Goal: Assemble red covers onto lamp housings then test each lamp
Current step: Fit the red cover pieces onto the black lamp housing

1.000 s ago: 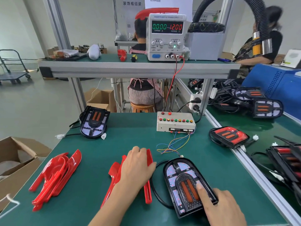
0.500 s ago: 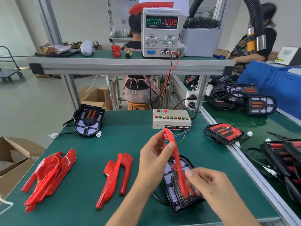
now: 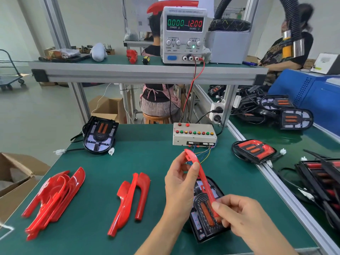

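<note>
**Red cover, held over lamp housing: fitting step**

Red cover (image 3: 200, 178): one narrow curved strip, lower centre of the frame, held tilted above the green bench (image 3: 156, 162). Left hand (image 3: 181, 183) pinches its upper end between thumb and fingers; right hand (image 3: 244, 216) has fingertips curled round its lower end. Both hands are clamped on the same piece.

Lamp housing (image 3: 204, 218): black, with two orange bars, lying flat on the bench directly beneath the cover, lower centre-right. The cover's lower end looks close to it; actual contact cannot be told.

Spare covers: a small group (image 3: 132, 197) at lower centre, a larger pile (image 3: 53, 197) at lower left.

Second bare housing (image 3: 100, 135): centre left, untouched. Finished lamp (image 3: 254, 150) with its red cover on: right of centre.

Test box (image 3: 194, 134) with coloured buttons: centre, behind the hands. Power supply (image 3: 184, 34) on the upper shelf reads zero current.

Step in hand, as judged: seating the first cover on the housing; testing not begun.

Next move calls for: lining the strip's curve up with the housing's edge, lowering it flat, and pressing evenly so any clips catch.
</note>
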`<state>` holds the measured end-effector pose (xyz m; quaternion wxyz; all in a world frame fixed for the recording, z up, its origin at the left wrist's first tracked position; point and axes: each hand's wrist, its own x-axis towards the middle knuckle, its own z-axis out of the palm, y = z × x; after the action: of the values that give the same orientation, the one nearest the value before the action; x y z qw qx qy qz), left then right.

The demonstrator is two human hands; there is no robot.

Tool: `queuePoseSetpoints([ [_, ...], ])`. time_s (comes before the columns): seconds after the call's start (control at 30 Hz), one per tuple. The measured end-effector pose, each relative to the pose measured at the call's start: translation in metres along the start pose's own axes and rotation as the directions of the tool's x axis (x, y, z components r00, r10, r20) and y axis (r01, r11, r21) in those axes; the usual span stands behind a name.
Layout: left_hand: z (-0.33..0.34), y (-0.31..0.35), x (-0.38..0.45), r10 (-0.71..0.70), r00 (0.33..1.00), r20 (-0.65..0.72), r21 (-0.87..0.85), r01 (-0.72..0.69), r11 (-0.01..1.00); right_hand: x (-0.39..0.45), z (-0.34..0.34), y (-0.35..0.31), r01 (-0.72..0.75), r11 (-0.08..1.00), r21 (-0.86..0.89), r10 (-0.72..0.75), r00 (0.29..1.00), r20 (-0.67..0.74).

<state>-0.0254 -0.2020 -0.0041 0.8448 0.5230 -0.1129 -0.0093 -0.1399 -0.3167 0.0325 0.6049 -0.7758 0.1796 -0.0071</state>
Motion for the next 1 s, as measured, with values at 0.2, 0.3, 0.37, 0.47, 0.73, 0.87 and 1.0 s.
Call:
queuePoseSetpoints([
  [0.2, -0.029, -0.002, 0.019, -0.001, 0.999, 0.046, 0.395, -0.017, 0.918, -0.004, -0.019, -0.002, -0.022, 0.829, -0.558, -0.161, 0.947, -0.277],
  [0.3, -0.044, -0.005, 0.033, -0.006, 0.995, 0.101, 0.706, -0.068, 0.705, -0.002, -0.021, 0.0, -0.074, 0.58, -0.811, -0.205, 0.95, -0.234],
  [0.37, -0.046, -0.006, 0.04, -0.057, 0.981, 0.186, 0.808, -0.12, 0.577, 0.002, -0.016, 0.003, -0.057, 0.48, -0.875, -0.231, 0.954, -0.189],
  [0.47, -0.042, -0.008, 0.048, -0.138, 0.945, 0.296, 0.861, -0.201, 0.467, 0.006, -0.008, 0.004, -0.035, 0.395, -0.918, -0.266, 0.952, -0.151],
  [0.73, -0.033, -0.015, 0.065, -0.416, 0.825, 0.382, 0.881, -0.189, 0.434, 0.002, -0.002, 0.002, -0.057, 0.322, -0.945, -0.249, 0.958, -0.143],
  [0.87, -0.03, -0.018, 0.072, -0.432, 0.812, 0.393, 0.888, -0.213, 0.408, 0.001, 0.0, 0.006, -0.033, 0.315, -0.949, -0.262, 0.958, -0.12],
  [1.0, -0.028, -0.018, 0.075, -0.497, 0.781, 0.378, 0.905, -0.199, 0.376, 0.001, -0.002, 0.01, -0.02, 0.329, -0.944, -0.276, 0.954, -0.116],
])
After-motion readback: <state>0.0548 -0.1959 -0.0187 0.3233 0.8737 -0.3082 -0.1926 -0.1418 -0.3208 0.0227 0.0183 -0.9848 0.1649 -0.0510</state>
